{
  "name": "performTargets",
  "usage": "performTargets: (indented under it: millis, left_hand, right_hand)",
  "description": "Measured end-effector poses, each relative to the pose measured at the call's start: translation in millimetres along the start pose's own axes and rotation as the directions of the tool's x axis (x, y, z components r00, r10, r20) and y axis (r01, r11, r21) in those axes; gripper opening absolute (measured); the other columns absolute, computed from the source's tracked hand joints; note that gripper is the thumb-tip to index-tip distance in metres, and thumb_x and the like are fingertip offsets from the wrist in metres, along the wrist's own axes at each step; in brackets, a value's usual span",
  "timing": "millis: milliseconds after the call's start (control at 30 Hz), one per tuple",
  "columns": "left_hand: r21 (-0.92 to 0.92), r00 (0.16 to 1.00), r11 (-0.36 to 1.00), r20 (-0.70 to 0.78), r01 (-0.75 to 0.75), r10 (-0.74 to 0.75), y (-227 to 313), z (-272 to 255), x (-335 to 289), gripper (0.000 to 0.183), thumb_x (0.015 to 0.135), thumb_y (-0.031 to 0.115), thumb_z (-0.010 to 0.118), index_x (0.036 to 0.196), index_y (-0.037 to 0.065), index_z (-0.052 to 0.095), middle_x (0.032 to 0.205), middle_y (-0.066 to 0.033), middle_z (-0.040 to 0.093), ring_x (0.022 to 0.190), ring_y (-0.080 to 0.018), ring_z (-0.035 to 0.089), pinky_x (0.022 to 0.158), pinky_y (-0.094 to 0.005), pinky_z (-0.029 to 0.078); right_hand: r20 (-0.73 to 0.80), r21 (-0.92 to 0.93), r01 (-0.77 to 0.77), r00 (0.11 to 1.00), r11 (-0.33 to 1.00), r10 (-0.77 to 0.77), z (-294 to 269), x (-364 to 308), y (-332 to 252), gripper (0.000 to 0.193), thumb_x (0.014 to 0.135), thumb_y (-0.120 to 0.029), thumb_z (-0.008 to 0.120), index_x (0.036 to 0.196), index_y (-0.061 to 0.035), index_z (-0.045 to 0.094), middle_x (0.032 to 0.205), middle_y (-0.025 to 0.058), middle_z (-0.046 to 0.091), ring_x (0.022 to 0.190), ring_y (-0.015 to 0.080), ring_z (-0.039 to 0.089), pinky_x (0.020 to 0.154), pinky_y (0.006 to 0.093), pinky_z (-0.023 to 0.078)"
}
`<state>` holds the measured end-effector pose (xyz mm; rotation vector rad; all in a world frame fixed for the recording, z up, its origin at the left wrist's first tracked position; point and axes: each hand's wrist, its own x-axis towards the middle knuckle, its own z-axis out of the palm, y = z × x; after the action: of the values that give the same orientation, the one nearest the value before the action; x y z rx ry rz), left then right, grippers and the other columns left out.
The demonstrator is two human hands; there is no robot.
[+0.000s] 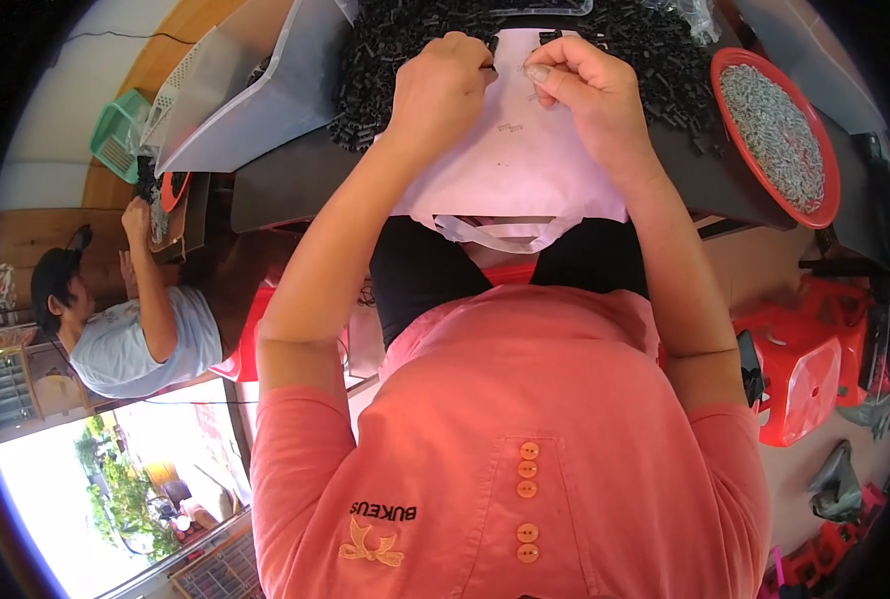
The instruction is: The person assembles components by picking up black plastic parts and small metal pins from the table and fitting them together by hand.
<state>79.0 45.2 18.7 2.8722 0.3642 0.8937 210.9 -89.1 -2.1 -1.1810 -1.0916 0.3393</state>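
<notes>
My left hand (443, 90) is closed, with a small black plastic piece (489, 67) showing at its fingertips. Opposite it, my right hand (593, 90) makes a pinch of thumb and forefinger; whatever is between them is too small to make out. Both hands are over a white cloth bag (465, 175) spread on the table's near edge, its handles hanging toward my lap. A few tiny thin metal pieces (510, 128) lie on the bag below my hands. Just beyond and to both sides spreads a heap of small black plastic pieces (370, 85).
At the right stands a red round tray (833, 170) full of small silvery pieces (770, 125). A translucent plastic bin (285, 110) rises at the left, with a green basket (115, 135) past it. Another person (145, 329) works at the far left. Red stools (800, 384) stand at right.
</notes>
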Motion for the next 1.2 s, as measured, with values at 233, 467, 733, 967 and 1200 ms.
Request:
performTargets:
  millis: [233,467,733,967,1200]
  left_hand:
    - [-0.688,0.903,0.618,0.136,0.382,-0.407,27.4,-14.2,-31.3,0.013,0.087,0.005,0.067,0.098,0.0,0.067,0.08,0.0012,0.064,0.068,-0.0047,0.055,0.06,-0.021,0.046]
    - [-0.642,0.931,0.695,0.085,0.325,-0.356,26.0,-0.3,-46.2,0.014,0.087,0.004,0.065,0.1,0.002,0.067,0.078,0.0006,0.064,0.066,-0.0041,0.054,0.057,-0.0193,0.044]
    - [-0.796,0.802,0.356,0.251,0.49,-0.542,43.0,-16.9,-48.0,0.014,0.085,0.002,0.067,0.099,0.0,0.065,0.075,-0.0009,0.063,0.058,-0.0043,0.054,0.046,-0.0184,0.038]
    - [-0.82,0.801,0.314,0.26,0.478,-0.539,40.7,-15.0,-52.7,0.015,0.086,0.002,0.066,0.1,-0.001,0.066,0.073,-0.0012,0.062,0.055,-0.0043,0.052,0.045,-0.0182,0.038]
    - [-0.785,0.845,0.433,0.203,0.442,-0.495,35.3,-7.5,-56.1,0.012,0.087,0.002,0.066,0.099,-0.001,0.066,0.073,-0.0007,0.062,0.055,-0.0039,0.051,0.045,-0.0185,0.038]
  right_hand:
    - [0.15,-0.159,-0.036,0.987,0.987,0.06,7.1,-2.9,-4.3,0.01,0.083,-0.012,0.064,0.085,-0.002,0.065,0.061,0.0027,0.056,0.056,0.0092,0.052,0.054,0.0272,0.041]
    - [0.239,-0.36,0.161,0.968,0.919,-0.076,11.3,-3.7,0.8,0.009,0.082,-0.013,0.064,0.086,-0.0044,0.064,0.066,0.0105,0.061,0.056,0.0211,0.057,0.055,0.0332,0.043]
    - [0.262,-0.289,0.183,0.959,0.939,-0.107,9.6,-5.4,-9.9,0.008,0.081,-0.008,0.06,0.087,-0.0051,0.063,0.069,0.0123,0.061,0.058,0.0254,0.058,0.056,0.0357,0.044]
    - [0.307,-0.359,0.203,0.947,0.911,-0.09,11.7,-5.0,-2.8,0.008,0.08,-0.007,0.059,0.088,-0.0054,0.062,0.07,0.0124,0.061,0.061,0.0278,0.06,0.058,0.0375,0.045]
    - [0.35,-0.483,0.379,0.91,0.789,-0.223,12.6,-6.6,-3.1,0.007,0.08,-0.005,0.061,0.087,-0.0055,0.06,0.075,0.0105,0.063,0.068,0.028,0.063,0.06,0.0362,0.048]
